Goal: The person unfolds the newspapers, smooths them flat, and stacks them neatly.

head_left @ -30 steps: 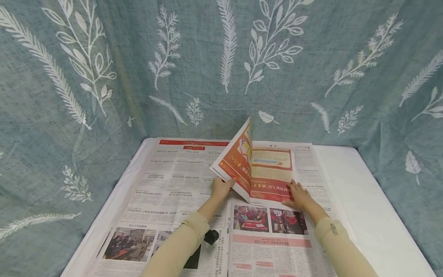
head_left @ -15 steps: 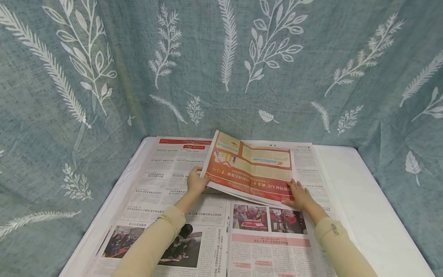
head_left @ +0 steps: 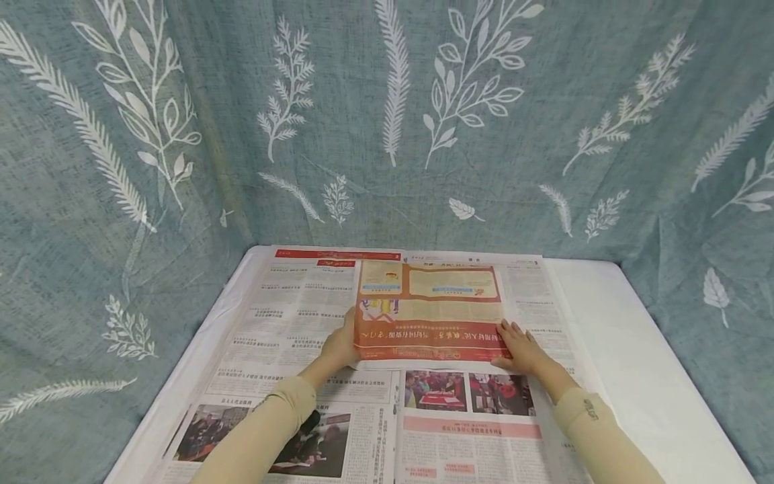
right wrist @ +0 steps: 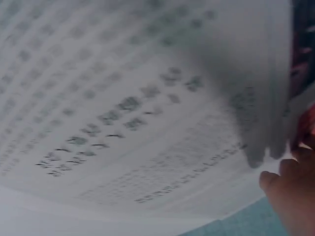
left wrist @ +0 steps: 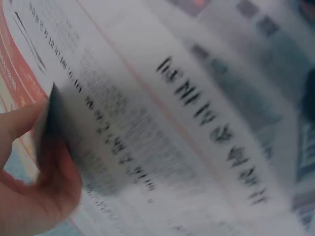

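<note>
A folded newspaper (head_left: 444,309) with a red and orange page lies over larger spread newspaper sheets. At its left edge, my left hand (head_left: 340,344) pinches the paper between thumb and fingers. The left wrist view shows this hand (left wrist: 39,172) around a bent page edge, with the printed sheet (left wrist: 138,123) running off to the right. My right hand (head_left: 523,348) rests on the folded newspaper's right edge, fingers spread and thumb toward the near edge. In the right wrist view its fingertips (right wrist: 269,179) touch down on a printed sheet (right wrist: 123,113).
Spread newspaper sheets (head_left: 260,356) with photos and columns cover much of the white table (head_left: 605,316). A small black object (head_left: 310,422) shows beside the left sleeve. A blue-green curtain (head_left: 363,202) with white leaf patterns hangs behind the table.
My left hand has swung the folded newspaper's raised left part over to the left and down, so the red page now lies flat. The right hand has stayed at its right edge.
</note>
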{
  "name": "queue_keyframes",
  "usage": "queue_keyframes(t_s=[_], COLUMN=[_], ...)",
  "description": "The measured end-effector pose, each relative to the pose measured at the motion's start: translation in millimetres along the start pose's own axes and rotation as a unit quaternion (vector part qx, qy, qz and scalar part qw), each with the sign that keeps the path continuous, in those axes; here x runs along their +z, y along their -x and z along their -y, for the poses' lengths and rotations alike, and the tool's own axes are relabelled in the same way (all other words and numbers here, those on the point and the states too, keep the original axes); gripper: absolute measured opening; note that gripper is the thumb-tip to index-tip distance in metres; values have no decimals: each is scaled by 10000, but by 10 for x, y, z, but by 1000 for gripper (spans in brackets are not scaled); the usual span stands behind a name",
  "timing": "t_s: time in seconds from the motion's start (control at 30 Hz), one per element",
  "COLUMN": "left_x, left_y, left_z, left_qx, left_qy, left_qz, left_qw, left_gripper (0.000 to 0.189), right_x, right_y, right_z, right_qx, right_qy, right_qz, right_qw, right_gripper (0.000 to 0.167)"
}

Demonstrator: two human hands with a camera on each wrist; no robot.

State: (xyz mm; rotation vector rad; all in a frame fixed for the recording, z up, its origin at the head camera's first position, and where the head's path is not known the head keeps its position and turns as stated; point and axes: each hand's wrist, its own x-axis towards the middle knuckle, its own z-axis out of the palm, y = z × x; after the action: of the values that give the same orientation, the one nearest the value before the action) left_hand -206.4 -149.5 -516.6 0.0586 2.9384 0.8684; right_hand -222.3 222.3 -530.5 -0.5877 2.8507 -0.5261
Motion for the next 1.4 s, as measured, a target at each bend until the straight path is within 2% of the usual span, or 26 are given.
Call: queue_keyframes(t_s=[0.1,0.2,0.27,0.33,0.43,0.57,0.67,0.8,0.97,1.13,1.2,1.23,1.27,1.3,1.4], left_x=[-15,-31,-12,29,104,178,170,75,-27,-56,-71,-72,-71,-70,-20], left_y=[-55,-136,-170,-193,-194,-201,-229,-244,-196,-134,-112,-99,-85,-70,-29], left_z=[-99,-268,-377,-464,-526,-501,-446,-355,-210,-129,-106,-90,-73,-61,-28], left_qx=[308,676,918,1007,879,701,852,1185,1548,1995,2192,2316,2556,2856,4010], left_qy=[-675,-1113,-1249,-1332,-1526,-1591,-1468,-1422,-1384,-1677,-2023,-2248,-2511,-2810,-3549], left_qz=[216,911,1447,1789,2023,2051,2076,2123,2110,2111,2084,2044,1954,1824,1046], left_qw=[9970,9873,9773,9696,9634,9632,9634,9595,9552,9421,9314,9241,9129,8979,8380], left_gripper=[104,92,84,83,88,91,92,93,82,69,67,65,62,57,39], right_x=[-49,-54,-2,82,211,304,293,207,122,106,114,120,126,134,146], right_y=[-19,-108,-185,-256,-320,-337,-316,-264,-165,-26,12,24,37,47,89], right_z=[93,262,404,536,660,658,552,349,126,12,-16,-25,-39,-51,-96], right_qx=[-169,-458,-671,-839,-713,-298,-27,262,30,-419,-625,-749,-836,-975,-1441], right_qy=[104,187,188,215,276,396,469,480,433,430,516,561,592,610,615], right_qz=[41,1,58,106,178,57,6,-77,-91,226,250,218,199,134,-163], right_qw=[9998,9988,9976,9962,9969,9988,9989,9985,9990,9979,9964,9954,9945,9933,9875], right_gripper=[76,65,60,57,59,63,69,74,76,93,98,100,100,99,91])
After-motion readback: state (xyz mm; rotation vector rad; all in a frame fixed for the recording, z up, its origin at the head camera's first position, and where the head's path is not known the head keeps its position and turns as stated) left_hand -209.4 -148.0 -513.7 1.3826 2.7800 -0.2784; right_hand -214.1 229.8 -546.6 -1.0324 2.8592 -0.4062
